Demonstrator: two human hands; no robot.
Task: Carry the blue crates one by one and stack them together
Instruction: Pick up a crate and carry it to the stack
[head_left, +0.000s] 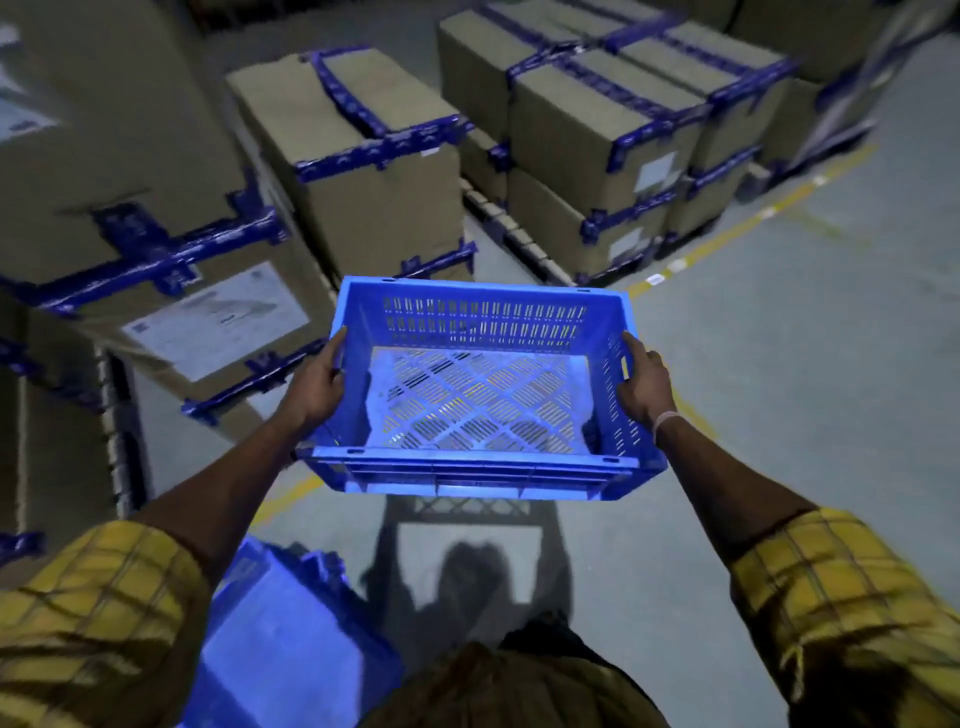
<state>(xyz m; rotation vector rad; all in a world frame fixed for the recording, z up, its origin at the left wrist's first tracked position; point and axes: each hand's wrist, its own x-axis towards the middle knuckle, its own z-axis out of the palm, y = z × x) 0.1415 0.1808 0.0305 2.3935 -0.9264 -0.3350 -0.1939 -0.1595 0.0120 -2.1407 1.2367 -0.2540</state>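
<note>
Crate: an empty blue crate (475, 395) is held level above the grey floor (779, 364), out in front of the person.
Left hand (317, 387): clamped on the crate's left wall.
Right hand (644, 382): gripping the right wall by its handle slot.
Below left: a second blue crate (280, 639), blurred.
Backdrop: taped cardboard boxes (374, 156).
</note>
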